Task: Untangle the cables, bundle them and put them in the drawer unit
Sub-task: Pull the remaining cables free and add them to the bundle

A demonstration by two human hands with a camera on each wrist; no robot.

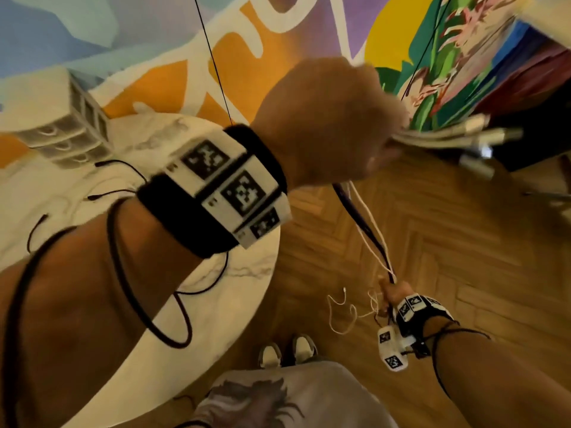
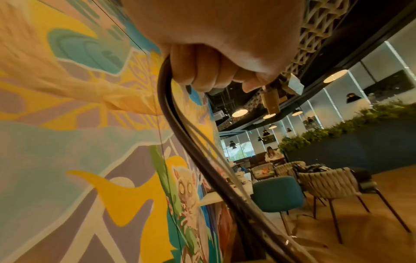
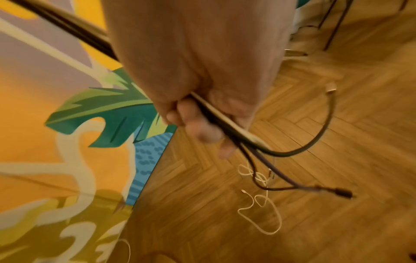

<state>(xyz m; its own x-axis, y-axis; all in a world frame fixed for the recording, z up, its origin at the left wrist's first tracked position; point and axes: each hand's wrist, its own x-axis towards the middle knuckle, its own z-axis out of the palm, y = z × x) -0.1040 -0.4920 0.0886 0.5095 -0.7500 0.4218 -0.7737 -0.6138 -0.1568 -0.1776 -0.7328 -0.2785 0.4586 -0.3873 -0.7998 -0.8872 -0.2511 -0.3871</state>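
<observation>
My left hand [image 1: 333, 118] is raised high in a fist and grips a bunch of cables; their pale connector ends [image 1: 463, 134] stick out to the right. In the left wrist view its fingers [image 2: 202, 74] curl round a thick dark cable [image 2: 171, 115]. The cables [image 1: 364, 227], dark and white, run taut down to my right hand [image 1: 394, 290], which grips them low over the floor. Below that hand [image 3: 202, 115] loose ends dangle: a dark plug end [image 3: 342, 192] and a thin white cable [image 3: 258, 213]. The white drawer unit [image 1: 61, 131] stands on the marble table [image 1: 216, 273].
Thin black cable ends [image 1: 99, 164] lie on the table near the drawer unit. My shoes [image 1: 287, 350] stand on the wooden floor by the table edge. A painted mural wall is behind. A teal chair [image 2: 276, 194] and woven chairs [image 2: 326, 183] stand further off.
</observation>
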